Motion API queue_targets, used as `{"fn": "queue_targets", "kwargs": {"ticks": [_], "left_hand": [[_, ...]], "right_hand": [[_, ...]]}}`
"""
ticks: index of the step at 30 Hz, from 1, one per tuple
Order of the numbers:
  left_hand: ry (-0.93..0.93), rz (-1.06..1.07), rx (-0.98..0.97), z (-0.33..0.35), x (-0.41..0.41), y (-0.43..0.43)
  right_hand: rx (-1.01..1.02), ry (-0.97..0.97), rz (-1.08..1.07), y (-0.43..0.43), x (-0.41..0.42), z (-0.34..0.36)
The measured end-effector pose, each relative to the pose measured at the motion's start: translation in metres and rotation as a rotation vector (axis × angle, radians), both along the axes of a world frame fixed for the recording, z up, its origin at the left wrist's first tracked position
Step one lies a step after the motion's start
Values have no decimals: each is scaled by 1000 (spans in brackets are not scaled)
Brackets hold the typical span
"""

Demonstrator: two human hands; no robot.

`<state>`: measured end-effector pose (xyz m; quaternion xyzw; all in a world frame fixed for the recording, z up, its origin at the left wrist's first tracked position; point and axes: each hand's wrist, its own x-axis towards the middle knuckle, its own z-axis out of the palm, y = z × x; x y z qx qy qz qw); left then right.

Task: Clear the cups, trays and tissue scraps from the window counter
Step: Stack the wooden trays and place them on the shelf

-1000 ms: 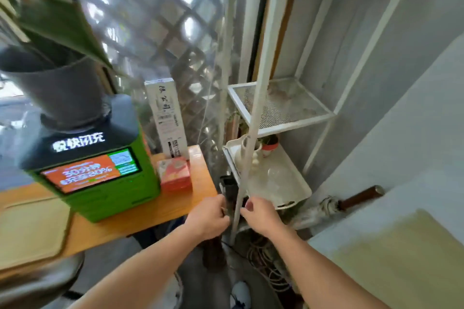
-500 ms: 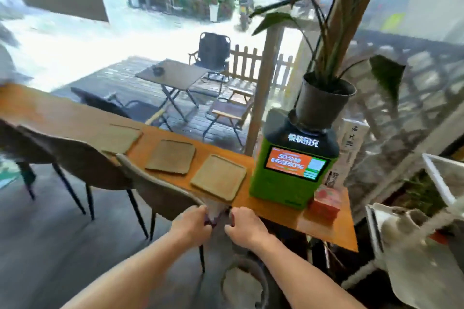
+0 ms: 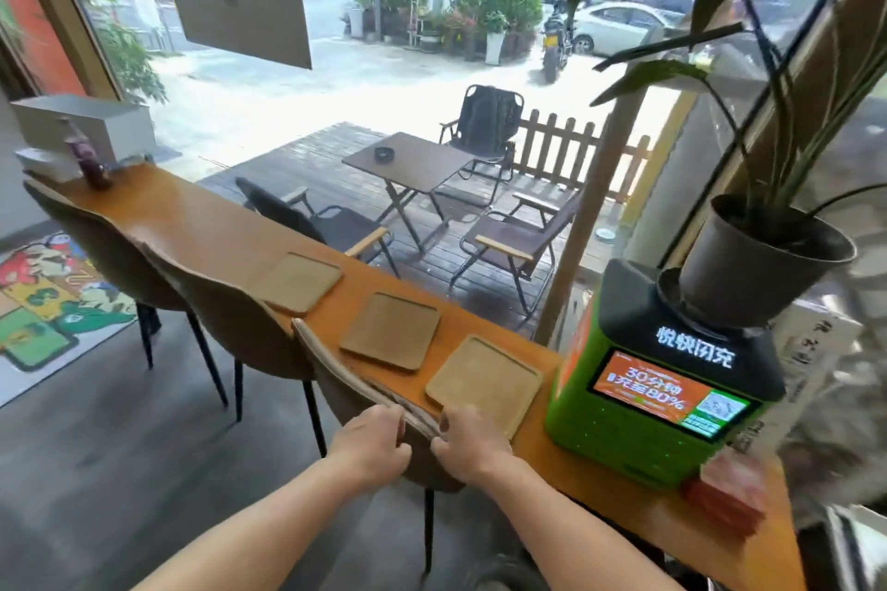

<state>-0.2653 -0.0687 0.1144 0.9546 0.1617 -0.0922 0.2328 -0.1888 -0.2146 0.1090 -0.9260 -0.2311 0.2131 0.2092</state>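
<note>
Three square wooden trays lie in a row on the orange window counter (image 3: 201,226): a far tray (image 3: 300,281), a middle tray (image 3: 391,336) and a near tray (image 3: 485,382). All three are bare. I see no cups or tissue scraps on the counter. My left hand (image 3: 372,442) and my right hand (image 3: 468,442) are held close together as fists, low in front of the near tray. They overlap the top edge of the nearest chair back (image 3: 336,374). Nothing shows inside either fist.
A green charging station (image 3: 662,403) with a potted plant (image 3: 763,264) on top stands right of the trays, and a red box (image 3: 725,499) sits beside it. A dark bottle (image 3: 91,158) stands at the counter's far left end. Two more chairs (image 3: 230,312) line the counter.
The view has swung left from the white shelf rack to the whole counter. My hands have kept the same closed pose, close together, throughout.
</note>
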Motion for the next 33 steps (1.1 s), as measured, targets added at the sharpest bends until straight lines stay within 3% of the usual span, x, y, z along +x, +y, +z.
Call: {"fn": "queue_targets", "kwargs": {"ticks": [5,9,18,22,27,33], "left_hand": [[20,-112,-12,5,74,-15],[28,-102,-14,-6,127,-20],[174,-121,81,-95,202,-10],[105,-90,130,-148,231,-6],[143,4,160,-191,244,-2],[312,252,-50,-190,254,-2]], "right_hand": [[-36,52,-96,-16,52,-6],[-183,-3,-52,-35,96,-13],[-338,96,-139,-43,144,-89],[-314,132,-432,-35,155,-140],[-111,122,-883,-17,160,-183],[88,325,-1356,2,173,-189]]}}
